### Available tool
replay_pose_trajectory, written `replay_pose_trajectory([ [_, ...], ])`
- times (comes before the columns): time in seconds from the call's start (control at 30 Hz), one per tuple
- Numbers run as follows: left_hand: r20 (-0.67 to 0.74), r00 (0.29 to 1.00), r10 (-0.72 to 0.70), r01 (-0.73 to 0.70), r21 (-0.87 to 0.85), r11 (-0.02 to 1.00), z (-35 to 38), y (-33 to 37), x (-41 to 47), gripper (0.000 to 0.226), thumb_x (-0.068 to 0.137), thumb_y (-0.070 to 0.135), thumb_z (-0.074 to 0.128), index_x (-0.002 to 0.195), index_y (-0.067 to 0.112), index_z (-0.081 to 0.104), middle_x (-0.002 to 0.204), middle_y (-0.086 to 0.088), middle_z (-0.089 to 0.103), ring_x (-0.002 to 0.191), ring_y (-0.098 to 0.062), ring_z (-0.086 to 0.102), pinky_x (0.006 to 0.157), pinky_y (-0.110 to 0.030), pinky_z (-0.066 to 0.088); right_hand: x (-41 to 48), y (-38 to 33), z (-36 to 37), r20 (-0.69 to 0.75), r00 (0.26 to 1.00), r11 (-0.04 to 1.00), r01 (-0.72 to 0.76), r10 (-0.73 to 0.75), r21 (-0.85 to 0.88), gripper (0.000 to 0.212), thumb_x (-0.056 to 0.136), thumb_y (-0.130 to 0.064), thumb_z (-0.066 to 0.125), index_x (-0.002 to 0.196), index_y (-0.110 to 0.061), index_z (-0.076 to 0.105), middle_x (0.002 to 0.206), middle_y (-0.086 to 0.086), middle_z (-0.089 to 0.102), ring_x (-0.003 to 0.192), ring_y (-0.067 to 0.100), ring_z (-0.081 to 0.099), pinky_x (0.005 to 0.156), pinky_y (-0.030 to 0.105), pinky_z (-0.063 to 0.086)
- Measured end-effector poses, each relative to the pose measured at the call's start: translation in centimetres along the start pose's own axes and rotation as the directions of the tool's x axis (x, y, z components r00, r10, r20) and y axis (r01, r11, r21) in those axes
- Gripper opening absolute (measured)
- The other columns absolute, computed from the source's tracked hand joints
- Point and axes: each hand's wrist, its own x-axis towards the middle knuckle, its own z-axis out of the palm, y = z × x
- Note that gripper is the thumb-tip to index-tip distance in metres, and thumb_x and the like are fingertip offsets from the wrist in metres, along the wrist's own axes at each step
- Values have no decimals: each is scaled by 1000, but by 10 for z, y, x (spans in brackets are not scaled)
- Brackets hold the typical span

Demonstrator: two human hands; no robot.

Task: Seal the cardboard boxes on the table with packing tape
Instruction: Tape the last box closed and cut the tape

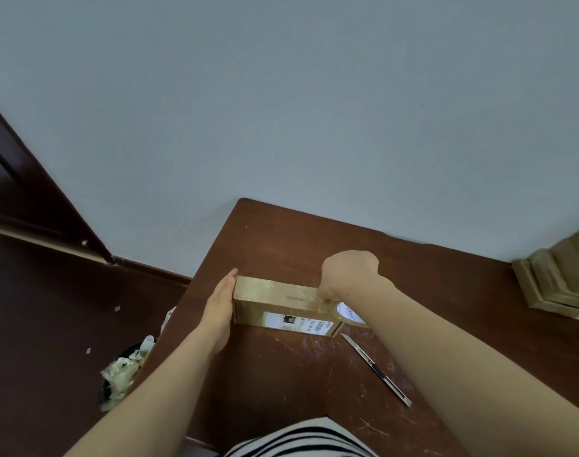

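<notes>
A long, narrow cardboard box [278,301] lies on the brown table [281,374], a white shipping label on its near side and glossy tape along its top. My left hand [220,305] presses flat against the box's left end, fingers straight. My right hand [347,275] is closed at the box's right end, gripping a roll of clear packing tape [349,313] that sits against that end. The roll is partly hidden by my wrist.
A utility knife [377,371] lies on the table just right of the box, blade extended. Several stacked cardboard boxes [558,278] stand at the far right table edge. A bin with crumpled plastic [126,371] sits on the floor to the left. A wall is behind the table.
</notes>
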Motion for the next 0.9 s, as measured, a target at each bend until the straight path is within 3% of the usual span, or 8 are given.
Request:
replay_pose_trajectory([
  [0.2,58,994,-91,102,-238,966,3,0,-3,36,104,31,34,110,20,68,104,2,71,96,-9,65,73,-24,48,1,1,-2,28,1000,1000,-5,5,11,18,80,-19,46,65,-22,54,64,-8,46,54,13,43,51,22,33],
  [0.43,-34,986,-163,144,-324,935,10,4,-2,33,103,23,40,98,12,70,87,1,75,83,-11,69,71,-27,50,2,-4,-1,22,1000,1000,-5,6,-7,20,82,-17,47,64,-22,53,66,-7,47,57,14,44,59,25,39],
  [0.57,-305,939,-157,103,-187,977,12,4,0,28,99,20,46,113,7,67,116,-11,67,107,-25,63,90,-37,50,0,-4,-1,18,1000,1000,-1,1,2,20,81,-16,46,64,-22,53,65,-6,47,57,14,43,60,25,40],
  [0.63,-541,827,149,-59,181,982,12,7,-5,35,102,23,39,129,11,56,134,-8,56,126,-25,49,105,-38,37,0,-2,0,12,1000,1000,-10,9,4,20,80,-15,46,63,-22,53,64,-7,47,55,13,42,56,25,37],
  [0.67,-479,789,386,-177,425,888,16,11,-10,36,102,22,37,133,13,53,138,-5,52,130,-22,43,110,-38,32,0,-1,1,12,1000,1000,-18,18,1,20,81,-15,46,63,-21,53,64,-7,47,55,13,42,55,25,37],
  [0.73,-87,740,667,-397,743,538,29,16,-17,40,103,23,33,138,13,49,142,-2,48,137,-19,36,117,-37,19,0,1,1,9,1000,1000,-28,28,-3,21,83,-17,46,64,-21,53,64,-7,48,55,13,44,56,25,38],
  [0.8,264,720,642,-490,848,201,44,17,-22,51,103,37,18,144,16,40,148,1,41,142,-15,27,118,-32,3,1,-2,0,7,1000,1000,-23,23,-1,21,85,-21,47,64,-21,53,66,-7,51,56,13,46,60,25,41],
  [0.9,453,760,466,-492,869,-42,55,12,-20,70,95,54,-8,151,22,18,157,6,21,146,-9,8,116,-29,-10,0,-5,-2,9,1000,1000,-18,18,4,20,85,-24,49,65,-20,52,70,-6,54,58,13,48,64,27,44],
])
